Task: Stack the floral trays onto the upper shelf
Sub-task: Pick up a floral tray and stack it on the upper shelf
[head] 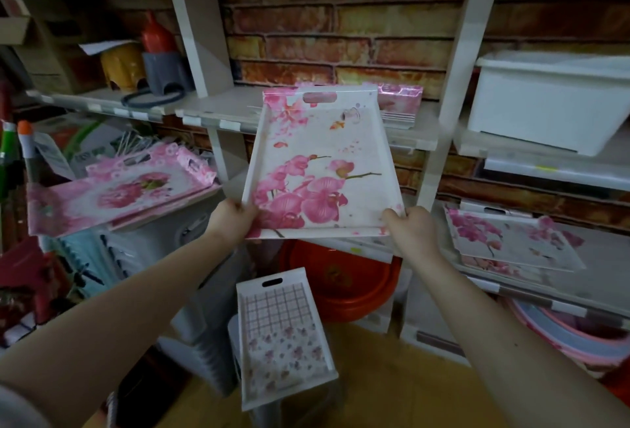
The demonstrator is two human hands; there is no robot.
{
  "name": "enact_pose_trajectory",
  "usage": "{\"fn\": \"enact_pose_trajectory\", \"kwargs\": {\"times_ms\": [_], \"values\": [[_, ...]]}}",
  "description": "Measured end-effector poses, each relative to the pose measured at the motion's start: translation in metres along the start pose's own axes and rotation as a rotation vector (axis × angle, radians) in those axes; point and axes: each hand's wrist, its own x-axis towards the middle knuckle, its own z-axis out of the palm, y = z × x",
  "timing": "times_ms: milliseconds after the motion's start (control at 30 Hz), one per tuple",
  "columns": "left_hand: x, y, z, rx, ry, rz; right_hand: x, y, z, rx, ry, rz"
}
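I hold a white tray printed with pink orchids (320, 161) in both hands, tilted with its handle slot pointing toward the upper shelf (235, 110). My left hand (231, 219) grips its near left corner and my right hand (409, 228) its near right corner. A small stack of pink floral trays (399, 103) stands on that shelf behind the held tray, partly hidden. More orchid trays (508, 243) lie on the lower right shelf. A stack of pink rose trays (119, 192) sits at the left. A checked floral tray (283, 335) rests below on a stool.
A white plastic bin (549, 103) fills the upper right shelf. White shelf uprights (456, 86) frame the middle bay, backed by brick-pattern wall. A red basin (341, 277) sits under the shelf. Bottles and holders (153, 59) crowd the upper left shelf. Pastel basins (572, 339) lie lower right.
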Motion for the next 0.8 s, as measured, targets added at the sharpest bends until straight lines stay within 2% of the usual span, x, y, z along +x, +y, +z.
{"fn": "enact_pose_trajectory", "kwargs": {"times_ms": [367,567,800], "values": [[0.049,0.041,0.001,-0.051,0.165,0.016,0.079,-0.028,0.014,0.026,-0.057,-0.144],[0.087,0.052,-0.005,-0.067,0.17,0.053,0.114,-0.044,0.038,0.045,-0.047,-0.174],[0.173,0.037,-0.029,-0.124,0.138,0.067,0.156,-0.066,0.1,0.037,-0.007,-0.168]]}}
